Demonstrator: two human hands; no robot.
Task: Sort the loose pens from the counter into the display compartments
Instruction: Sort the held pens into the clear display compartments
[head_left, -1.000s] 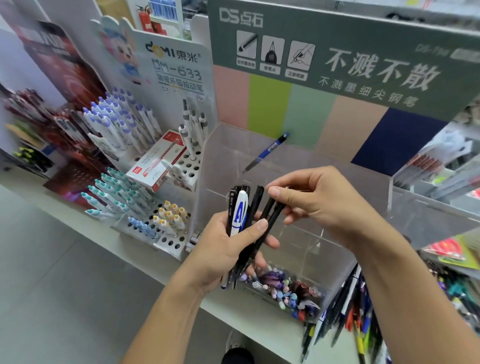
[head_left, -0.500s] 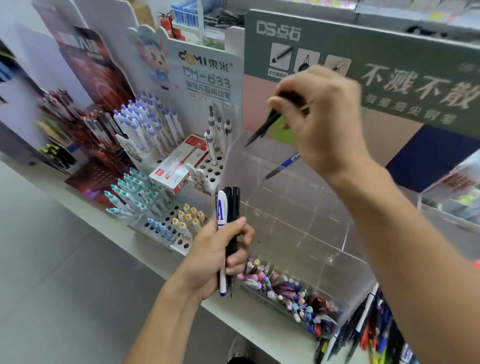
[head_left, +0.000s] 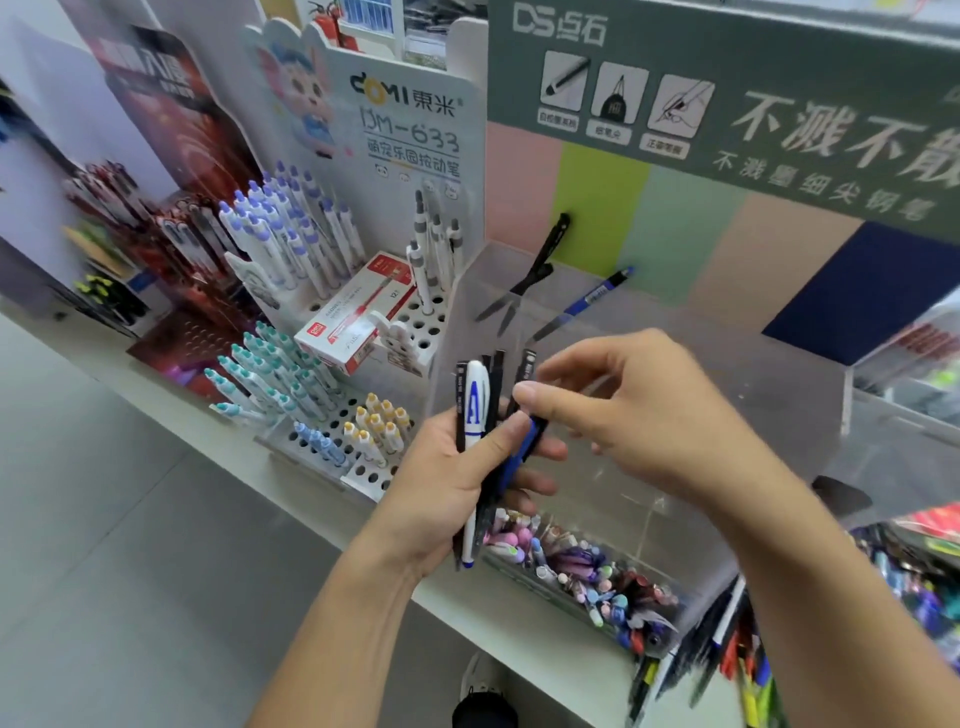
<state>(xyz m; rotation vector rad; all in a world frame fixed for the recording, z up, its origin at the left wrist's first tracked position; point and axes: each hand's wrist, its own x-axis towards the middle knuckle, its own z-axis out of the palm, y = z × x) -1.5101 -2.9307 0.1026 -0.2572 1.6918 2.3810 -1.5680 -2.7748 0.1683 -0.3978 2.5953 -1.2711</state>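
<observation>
Where things hide: the lower ends of the pens in the left hand (head_left: 447, 488) sit behind the palm, and the pens at the far right edge are blurry and cut off.
Left hand: fingers and thumb curl around a bunch of pens (head_left: 480, 415), held upright in front of the clear box (head_left: 649, 415).
Pens in the bunch: about five; one white pen (head_left: 475, 410) with a blue letter on it, one blue pen (head_left: 519, 457), the rest black; the exact count is hard to tell because they overlap.
Right hand (head_left: 639, 410): thumb and first finger pinch the top of one black pen (head_left: 525, 370) in the bunch; the other fingers are loosely bent.
Back of the clear box: two pens lean there, one black pen (head_left: 540, 265) on the left and one blue pen (head_left: 587, 301) just beside it on the right.
Front of the clear box: a heap of small colourful caps (head_left: 587, 566), too many and too jumbled to count.
White stand (head_left: 415, 332) to the left: rows of purple-top pens (head_left: 280, 228), green-top pens (head_left: 270, 364), a few yellow-top pens (head_left: 379, 421) and four grey-top pens (head_left: 434, 244).
Box on the stand: one red and white pen box (head_left: 353, 317), lying flat.
Far left: dark red pens, too blurry to count.
Bottom: one shoe (head_left: 480, 691), only partly seen.
</observation>
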